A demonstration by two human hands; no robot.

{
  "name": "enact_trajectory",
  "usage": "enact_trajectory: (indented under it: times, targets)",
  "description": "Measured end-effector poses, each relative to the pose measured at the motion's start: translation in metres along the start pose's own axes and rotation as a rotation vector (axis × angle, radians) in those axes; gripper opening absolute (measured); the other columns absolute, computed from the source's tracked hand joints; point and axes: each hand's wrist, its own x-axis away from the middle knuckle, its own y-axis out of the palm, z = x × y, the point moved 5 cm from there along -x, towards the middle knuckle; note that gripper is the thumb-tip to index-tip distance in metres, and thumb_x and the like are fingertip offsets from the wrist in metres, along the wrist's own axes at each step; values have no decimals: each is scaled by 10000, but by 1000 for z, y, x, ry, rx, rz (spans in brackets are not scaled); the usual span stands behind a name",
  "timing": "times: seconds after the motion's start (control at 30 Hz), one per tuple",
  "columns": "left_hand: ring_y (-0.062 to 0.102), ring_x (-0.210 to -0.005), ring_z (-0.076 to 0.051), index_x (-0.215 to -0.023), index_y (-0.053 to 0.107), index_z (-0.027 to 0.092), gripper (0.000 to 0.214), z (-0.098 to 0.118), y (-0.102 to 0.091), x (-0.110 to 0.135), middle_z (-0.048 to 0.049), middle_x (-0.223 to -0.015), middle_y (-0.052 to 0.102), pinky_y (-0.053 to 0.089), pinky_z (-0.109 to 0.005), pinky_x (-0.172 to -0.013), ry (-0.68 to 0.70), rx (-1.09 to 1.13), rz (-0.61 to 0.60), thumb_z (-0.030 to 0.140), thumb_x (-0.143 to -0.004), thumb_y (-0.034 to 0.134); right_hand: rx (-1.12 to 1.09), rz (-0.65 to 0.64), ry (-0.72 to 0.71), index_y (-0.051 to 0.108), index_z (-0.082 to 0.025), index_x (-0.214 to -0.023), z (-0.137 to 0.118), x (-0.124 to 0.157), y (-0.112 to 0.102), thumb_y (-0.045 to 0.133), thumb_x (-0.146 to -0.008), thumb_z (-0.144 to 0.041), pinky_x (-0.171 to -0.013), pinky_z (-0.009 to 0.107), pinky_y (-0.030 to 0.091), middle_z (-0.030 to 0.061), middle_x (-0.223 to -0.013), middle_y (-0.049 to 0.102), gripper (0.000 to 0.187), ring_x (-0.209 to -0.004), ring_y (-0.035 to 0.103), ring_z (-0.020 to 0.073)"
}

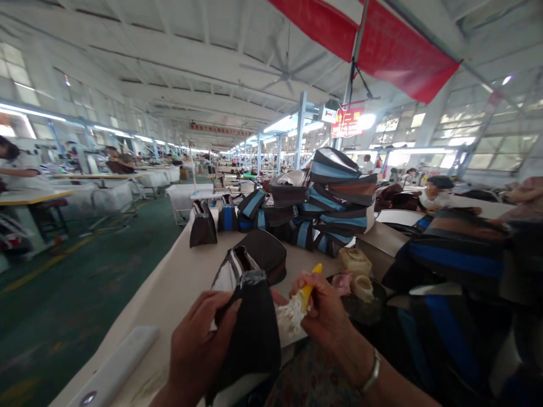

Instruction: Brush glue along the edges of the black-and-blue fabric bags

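My left hand (pixel 203 333) is closed on the side of a black fabric bag (pixel 250 333), its fingers pressed at the edge of the opening. The bag stands upright in front of me, its narrow opening showing a pale lining. In my right hand (pixel 324 308) is a yellow-handled brush (pixel 309 289), its bristles caked with white paste. The bristle end points down to the left, just right of the bag; whether it touches the bag I cannot tell. Behind the bag sits a dark rounded fabric piece (pixel 263 254).
Striped bags (pixel 335 195) are stacked at the back of the table (pixel 178 271). Right of my hand are a small open jar (pixel 363 287) and a yellowish container (pixel 355 261). More blue-striped bags (pixel 453 316) crowd the right. A white bar (pixel 123 362) lies left. People work farther off.
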Motion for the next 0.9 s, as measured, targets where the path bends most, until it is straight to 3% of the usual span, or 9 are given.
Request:
enact_trajectory:
  times: [0.1,0.2,0.33,0.47,0.6,0.67,0.73,0.9]
  targets:
    - [693,-633,-156,-920,647,232,192,-15,-9,3,26,-795,696,528,-244,-562,-117,-112,26,417,-943,601,-308,-69,157,537,-195,-607,28,7,21,732,-765,-313,-821,404,583,-106,-458,464,277,-354,210,36]
    - [716,-750,-163,-980,660,233,208,-16,-10,8,-8,-916,689,554,-250,-633,-1,-182,-31,321,-1005,474,-365,-103,179,589,-191,-614,40,10,39,743,-759,-246,-888,429,574,-102,-432,469,218,-356,230,43]
    - [693,-796,-165,-1076,664,231,253,-20,-15,16,-34,-976,630,556,-263,-670,27,-234,-52,265,-1029,417,-444,-22,67,577,-196,-575,37,0,34,727,-755,-222,-823,353,584,-94,-440,467,235,-369,265,60]
    - [673,-833,-188,-1132,669,212,319,-22,-18,18,-59,-1007,601,567,-298,-696,-21,-282,-70,225,-1021,370,-510,-56,206,563,-188,-529,56,-4,31,687,-785,-239,-755,327,574,-86,-437,462,288,-359,225,56]
    - [669,-938,-248,-1168,669,185,377,-18,-21,15,-93,-1098,588,593,-385,-776,-141,-301,-79,458,-1002,469,-553,-107,262,595,-179,-544,81,6,43,713,-733,-256,-780,330,564,-69,-463,485,236,-395,278,66]
    - [647,-1044,-307,-1170,671,166,512,-17,-21,14,-122,-1177,587,590,-451,-850,-187,-311,-78,597,-905,593,-575,-141,277,604,-177,-544,88,11,52,712,-720,-260,-753,310,558,-67,-448,461,222,-404,285,70]
    - [613,-1126,-353,-1151,687,154,572,-17,-21,15,-144,-1227,597,563,-505,-926,-213,-312,-65,625,-826,672,-590,-173,283,607,-180,-542,92,13,60,696,-727,-264,-663,279,538,-65,-435,445,222,-400,277,73]
    - [632,-1098,-308,-940,790,231,295,-23,-18,16,-98,-1168,673,513,-475,-981,-283,-125,-161,462,-885,613,-545,-190,301,609,-181,-560,95,15,65,728,-719,-294,-491,232,448,-61,-432,464,228,-379,261,67]
